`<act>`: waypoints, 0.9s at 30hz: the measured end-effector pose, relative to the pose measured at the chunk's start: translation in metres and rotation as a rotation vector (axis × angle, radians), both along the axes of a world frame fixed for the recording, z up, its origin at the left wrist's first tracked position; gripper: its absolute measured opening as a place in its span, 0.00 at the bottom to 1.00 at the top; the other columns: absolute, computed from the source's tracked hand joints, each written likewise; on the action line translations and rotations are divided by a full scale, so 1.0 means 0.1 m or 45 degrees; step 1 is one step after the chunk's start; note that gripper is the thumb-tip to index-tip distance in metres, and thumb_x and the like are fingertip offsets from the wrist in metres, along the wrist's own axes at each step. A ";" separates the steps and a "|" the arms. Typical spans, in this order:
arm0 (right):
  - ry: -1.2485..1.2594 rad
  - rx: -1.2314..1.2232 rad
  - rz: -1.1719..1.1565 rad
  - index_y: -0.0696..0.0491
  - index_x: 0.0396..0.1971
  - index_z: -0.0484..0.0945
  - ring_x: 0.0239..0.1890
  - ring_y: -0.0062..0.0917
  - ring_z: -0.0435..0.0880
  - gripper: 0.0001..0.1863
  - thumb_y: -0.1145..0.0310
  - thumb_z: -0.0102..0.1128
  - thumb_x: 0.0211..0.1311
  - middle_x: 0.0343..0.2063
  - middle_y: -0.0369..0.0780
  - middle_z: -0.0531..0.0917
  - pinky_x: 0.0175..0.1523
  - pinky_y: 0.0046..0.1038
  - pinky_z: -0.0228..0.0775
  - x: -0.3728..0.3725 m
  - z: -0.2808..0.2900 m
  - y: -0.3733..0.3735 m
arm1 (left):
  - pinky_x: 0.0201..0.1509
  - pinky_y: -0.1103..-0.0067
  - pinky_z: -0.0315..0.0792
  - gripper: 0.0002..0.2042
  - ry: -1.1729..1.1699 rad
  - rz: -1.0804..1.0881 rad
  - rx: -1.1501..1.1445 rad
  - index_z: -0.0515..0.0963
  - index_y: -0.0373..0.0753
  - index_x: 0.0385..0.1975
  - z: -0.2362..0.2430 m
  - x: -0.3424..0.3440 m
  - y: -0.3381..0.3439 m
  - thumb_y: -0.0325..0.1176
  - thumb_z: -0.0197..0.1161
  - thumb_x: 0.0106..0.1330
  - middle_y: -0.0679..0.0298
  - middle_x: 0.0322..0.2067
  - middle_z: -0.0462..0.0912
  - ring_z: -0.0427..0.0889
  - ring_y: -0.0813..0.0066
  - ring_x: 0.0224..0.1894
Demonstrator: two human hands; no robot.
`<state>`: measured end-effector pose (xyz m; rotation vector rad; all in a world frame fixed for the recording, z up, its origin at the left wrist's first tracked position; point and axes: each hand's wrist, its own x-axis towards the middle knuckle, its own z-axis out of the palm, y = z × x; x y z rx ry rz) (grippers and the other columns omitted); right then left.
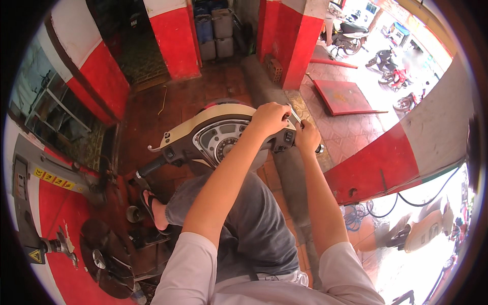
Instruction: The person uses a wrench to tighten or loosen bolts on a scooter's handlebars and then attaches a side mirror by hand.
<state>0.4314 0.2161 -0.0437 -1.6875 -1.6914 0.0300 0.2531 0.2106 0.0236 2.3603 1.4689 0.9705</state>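
A cream and dark scooter handlebar cover [190, 123] with a round-dialled instrument panel [223, 145] is in front of me. Over its right side, my left hand [272, 118] is closed, its fingertips by a dark part; what they grip is hidden. Just to the right, my right hand [307, 136] is closed around the lower end of a slim silver metal bar [295, 116], perhaps a wrench or a lever. The bar slants up toward my left fingers. Below the hands is a dark switch block [288, 136]. The left rubber grip [151, 166] and chrome lever [153, 149] are untouched.
Beside my sandalled foot [158, 213], a grey machine [23, 173] and dark round equipment [104, 259] stand at left. Grey bins [222, 30] are at the back. A red metal ramp [343, 96] lies at the right opening, with parked motorbikes [351, 38] outside.
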 end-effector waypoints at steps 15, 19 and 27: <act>0.024 -0.017 -0.006 0.55 0.26 0.83 0.31 0.49 0.84 0.15 0.58 0.57 0.58 0.25 0.51 0.84 0.39 0.47 0.74 0.05 -0.02 0.02 | 0.43 0.67 0.80 0.09 -0.004 -0.017 -0.127 0.87 0.40 0.37 0.07 0.04 0.08 0.36 0.68 0.60 0.57 0.32 0.89 0.88 0.58 0.38; 0.063 -0.050 -0.031 0.55 0.27 0.84 0.32 0.49 0.85 0.15 0.59 0.57 0.58 0.25 0.51 0.84 0.40 0.47 0.75 0.02 -0.01 0.03 | 0.43 0.68 0.80 0.09 0.043 -0.139 -0.080 0.87 0.37 0.37 0.06 -0.04 0.19 0.33 0.69 0.59 0.52 0.32 0.88 0.88 0.57 0.36; 0.043 -0.072 -0.030 0.54 0.28 0.86 0.32 0.49 0.85 0.14 0.59 0.57 0.57 0.26 0.51 0.85 0.41 0.47 0.76 0.04 0.01 0.02 | 0.43 0.69 0.79 0.10 -0.011 -0.264 -0.132 0.86 0.37 0.41 0.03 -0.02 0.18 0.28 0.68 0.61 0.50 0.34 0.88 0.88 0.56 0.37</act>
